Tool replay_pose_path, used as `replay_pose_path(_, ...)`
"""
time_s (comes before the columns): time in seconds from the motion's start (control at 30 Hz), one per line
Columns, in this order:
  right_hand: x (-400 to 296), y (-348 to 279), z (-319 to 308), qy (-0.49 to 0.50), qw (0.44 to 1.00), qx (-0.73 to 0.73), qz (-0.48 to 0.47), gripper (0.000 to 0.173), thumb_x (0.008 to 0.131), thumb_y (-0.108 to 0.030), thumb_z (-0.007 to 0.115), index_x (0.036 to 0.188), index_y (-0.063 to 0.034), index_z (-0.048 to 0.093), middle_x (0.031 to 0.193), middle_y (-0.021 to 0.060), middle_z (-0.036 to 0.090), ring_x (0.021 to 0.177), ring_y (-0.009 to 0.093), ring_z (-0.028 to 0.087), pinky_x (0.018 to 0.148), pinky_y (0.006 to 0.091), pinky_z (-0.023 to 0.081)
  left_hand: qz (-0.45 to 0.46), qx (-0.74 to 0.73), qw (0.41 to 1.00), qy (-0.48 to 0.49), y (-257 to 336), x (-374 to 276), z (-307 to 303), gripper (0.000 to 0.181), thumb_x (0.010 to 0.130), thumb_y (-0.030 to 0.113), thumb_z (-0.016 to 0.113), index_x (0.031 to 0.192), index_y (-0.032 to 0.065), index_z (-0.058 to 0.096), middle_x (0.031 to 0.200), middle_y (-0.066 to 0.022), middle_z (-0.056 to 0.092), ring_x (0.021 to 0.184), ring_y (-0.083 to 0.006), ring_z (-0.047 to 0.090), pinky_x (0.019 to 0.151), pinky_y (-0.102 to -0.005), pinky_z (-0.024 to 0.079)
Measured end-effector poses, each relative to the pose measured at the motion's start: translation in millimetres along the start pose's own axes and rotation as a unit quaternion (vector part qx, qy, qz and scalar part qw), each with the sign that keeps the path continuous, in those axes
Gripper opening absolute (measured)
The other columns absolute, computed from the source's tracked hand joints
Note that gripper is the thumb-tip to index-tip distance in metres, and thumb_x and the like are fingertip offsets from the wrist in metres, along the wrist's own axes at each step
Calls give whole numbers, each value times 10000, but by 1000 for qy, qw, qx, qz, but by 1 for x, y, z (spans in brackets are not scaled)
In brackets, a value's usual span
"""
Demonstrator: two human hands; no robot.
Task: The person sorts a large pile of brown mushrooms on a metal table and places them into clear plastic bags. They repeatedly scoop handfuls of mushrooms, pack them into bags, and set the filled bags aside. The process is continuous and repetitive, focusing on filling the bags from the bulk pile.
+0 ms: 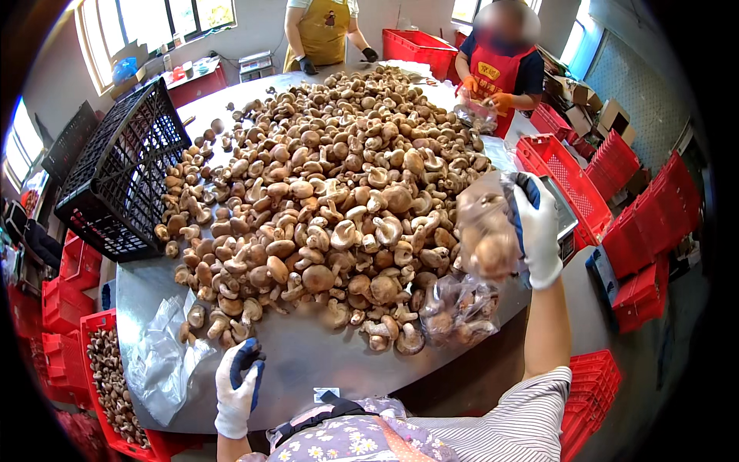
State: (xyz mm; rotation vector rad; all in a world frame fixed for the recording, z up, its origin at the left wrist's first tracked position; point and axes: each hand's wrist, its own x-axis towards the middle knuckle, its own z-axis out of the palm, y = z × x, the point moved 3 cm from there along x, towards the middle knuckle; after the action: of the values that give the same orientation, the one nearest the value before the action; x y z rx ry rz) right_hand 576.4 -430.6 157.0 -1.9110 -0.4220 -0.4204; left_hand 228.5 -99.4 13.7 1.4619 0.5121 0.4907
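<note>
My right hand [537,231], in a white and blue work glove, grips the top of a clear plastic bag of mushrooms [489,245], held up over the pile's right edge and slightly blurred. Below it, another filled clear bag [460,312] lies on the metal table [312,358]. A large heap of brown shiitake mushrooms [317,231] spreads across the tabletop. My left hand [238,384], gloved alike, hovers at the table's near side with half-curled fingers and nothing visible in it. Just left of it lie thin, flat plastic bags [164,358].
A black plastic crate [124,173] stands on its side at the table's left. A scale [560,211] and a red crate [563,179] are at the right. Across the table are a person in a red apron [499,69] and another in a yellow apron [320,32]. A mushroom-filled red crate [95,315] sits lower left.
</note>
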Motion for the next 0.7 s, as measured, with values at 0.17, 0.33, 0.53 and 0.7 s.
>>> replay_pose_path(0.17,32,150,-10,-30,976,-68,207,200,900,-138,592,1028,7,640,741,36,626,573,90,550,535,268,465,-55,83,995,15,-41,11,-23,327,879,-12,604,1201,-38,555,1124,-99,606,1018,-160,587,925,-291,477)
replay_pose_path(0.33,22,218,-10,-40,979,-142,138,162,904,-74,591,1038,11,626,898,17,632,772,91,565,675,249,486,37,262,958,108,-59,19,-58,349,820,-8,657,1162,-8,587,1126,-131,575,1057,-240,576,935,-336,465)
replay_pose_path(0.53,-26,110,2,-76,939,-335,-22,484,938,-196,557,1376,-33,430,1305,199,539,1198,318,522,1008,391,389,104,523,770,349,-120,12,-176,557,784,104,719,1300,67,514,1377,-239,419,1273,-407,419,1059,-462,363)
replay_pose_path(0.7,-61,116,-16,-17,911,-389,-137,526,952,-181,567,1417,-14,388,1368,214,481,1257,357,460,1069,416,334,-59,618,699,355,-164,-1,-251,588,747,240,750,1290,153,543,1389,-182,440,1298,-385,393,1057,-487,357)
